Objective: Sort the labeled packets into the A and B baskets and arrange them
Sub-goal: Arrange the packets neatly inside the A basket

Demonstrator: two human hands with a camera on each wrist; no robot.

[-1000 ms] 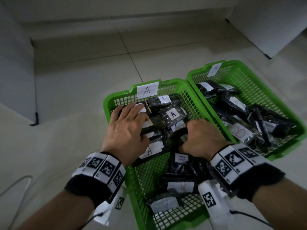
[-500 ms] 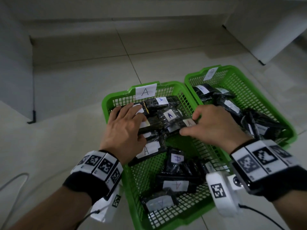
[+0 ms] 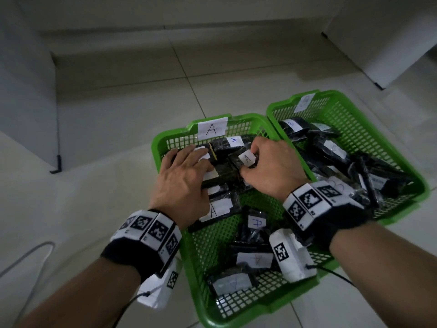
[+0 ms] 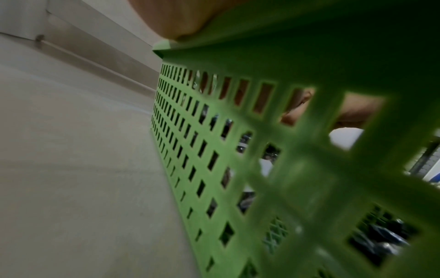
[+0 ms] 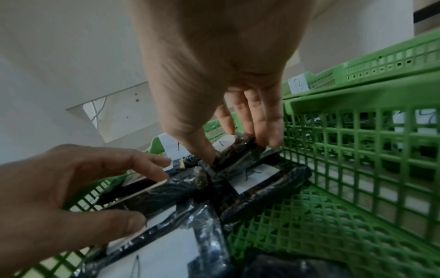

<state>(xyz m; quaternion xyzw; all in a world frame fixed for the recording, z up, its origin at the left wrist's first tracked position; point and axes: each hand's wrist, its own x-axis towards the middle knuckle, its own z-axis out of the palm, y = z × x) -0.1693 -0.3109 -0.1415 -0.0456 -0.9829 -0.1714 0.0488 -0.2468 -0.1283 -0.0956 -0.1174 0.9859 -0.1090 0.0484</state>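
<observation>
Basket A, green with a white "A" tag, holds several black packets with white A labels. My left hand lies flat, fingers straight, on the packets at the basket's far left. My right hand pinches an A-labelled black packet at the far end, beside the left hand. In the right wrist view the thumb and fingers clamp this packet on edge; another A packet lies below. Basket B stands to the right with several dark packets. The left wrist view shows only basket A's outer wall.
Both baskets stand on a pale tiled floor. A grey cable curls on the floor at the near left. A white cabinet side stands at the left and a white box at the far right.
My right hand rose from the middle of basket A with an A packet and carried it to the far end next to my left hand. The left hand stayed put.
</observation>
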